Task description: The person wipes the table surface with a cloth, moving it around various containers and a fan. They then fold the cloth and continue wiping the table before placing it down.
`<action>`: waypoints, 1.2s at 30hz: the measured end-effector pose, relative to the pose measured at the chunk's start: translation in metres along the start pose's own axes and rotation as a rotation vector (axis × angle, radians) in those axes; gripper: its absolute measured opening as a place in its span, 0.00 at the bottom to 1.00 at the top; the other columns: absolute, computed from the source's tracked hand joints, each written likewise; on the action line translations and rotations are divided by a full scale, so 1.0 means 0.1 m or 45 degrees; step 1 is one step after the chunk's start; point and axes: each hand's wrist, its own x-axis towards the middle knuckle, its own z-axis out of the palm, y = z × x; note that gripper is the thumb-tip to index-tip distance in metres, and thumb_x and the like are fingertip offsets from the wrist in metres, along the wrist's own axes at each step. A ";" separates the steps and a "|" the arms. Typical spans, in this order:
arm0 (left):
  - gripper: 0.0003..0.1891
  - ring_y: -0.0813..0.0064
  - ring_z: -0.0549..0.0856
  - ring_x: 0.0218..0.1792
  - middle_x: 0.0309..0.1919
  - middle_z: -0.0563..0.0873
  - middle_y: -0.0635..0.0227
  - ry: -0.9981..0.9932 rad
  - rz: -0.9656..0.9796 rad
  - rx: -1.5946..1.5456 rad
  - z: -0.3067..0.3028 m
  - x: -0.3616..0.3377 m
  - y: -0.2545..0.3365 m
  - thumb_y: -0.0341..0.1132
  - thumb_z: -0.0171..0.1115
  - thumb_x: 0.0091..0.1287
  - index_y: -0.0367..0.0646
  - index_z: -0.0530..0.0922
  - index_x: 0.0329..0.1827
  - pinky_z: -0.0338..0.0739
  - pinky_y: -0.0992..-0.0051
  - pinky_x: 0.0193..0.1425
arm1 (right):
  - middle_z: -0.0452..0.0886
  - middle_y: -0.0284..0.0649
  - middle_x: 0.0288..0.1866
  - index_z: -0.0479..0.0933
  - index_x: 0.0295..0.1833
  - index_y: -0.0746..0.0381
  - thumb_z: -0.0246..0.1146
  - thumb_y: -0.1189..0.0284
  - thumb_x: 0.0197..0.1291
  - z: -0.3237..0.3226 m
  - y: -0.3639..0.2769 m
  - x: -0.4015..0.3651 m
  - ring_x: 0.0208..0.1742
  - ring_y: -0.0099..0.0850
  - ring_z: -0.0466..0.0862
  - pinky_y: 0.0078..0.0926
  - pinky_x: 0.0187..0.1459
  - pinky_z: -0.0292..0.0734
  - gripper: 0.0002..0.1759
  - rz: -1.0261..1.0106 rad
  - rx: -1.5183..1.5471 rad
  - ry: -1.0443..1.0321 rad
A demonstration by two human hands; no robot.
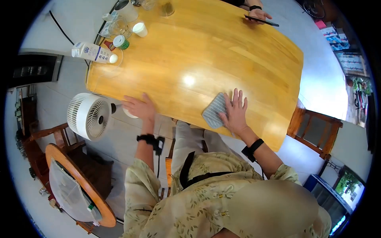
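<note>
A grey ribbed cloth [215, 111] lies folded on the wooden table [190, 51] near its front edge. My right hand [236, 113] rests with fingers spread at the cloth's right side, the thumb and index finger touching it. At the table's front left edge, my left hand [139, 107] is held with its fingers apart and nothing in it. A white fan [89, 116] stands just left of that hand. Both wrists wear black straps.
At the table's back left are a milk carton [92, 52], a green-labelled cup [121, 42], a white cup [140, 29] and glass jars [120, 27]. Across the table, another person's hand [258, 15] holds a phone [262, 20]. A wooden chair [315, 131] stands at the right.
</note>
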 end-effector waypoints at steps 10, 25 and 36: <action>0.48 0.32 0.60 0.74 0.78 0.47 0.28 -0.117 -0.543 0.010 0.31 0.59 0.02 0.64 0.43 0.75 0.31 0.45 0.81 0.67 0.48 0.73 | 0.45 0.60 0.84 0.59 0.81 0.55 0.62 0.45 0.60 0.50 -0.47 0.41 0.81 0.71 0.43 0.68 0.77 0.38 0.47 -0.135 -0.024 -0.218; 0.45 0.30 0.68 0.69 0.78 0.48 0.28 -0.113 -0.547 0.075 0.30 0.58 0.03 0.61 0.46 0.75 0.31 0.48 0.81 0.72 0.47 0.69 | 0.53 0.58 0.83 0.61 0.79 0.61 0.60 0.48 0.65 0.64 0.15 1.51 0.84 0.57 0.50 0.63 0.78 0.41 0.43 0.052 -0.141 0.290; 0.45 0.30 0.71 0.67 0.77 0.49 0.29 -0.081 -0.545 0.074 0.23 0.57 0.10 0.61 0.46 0.76 0.30 0.49 0.80 0.75 0.46 0.64 | 0.44 0.66 0.83 0.48 0.82 0.68 0.53 0.56 0.70 0.18 1.26 -1.04 0.84 0.62 0.42 0.61 0.79 0.36 0.43 0.488 -0.258 0.071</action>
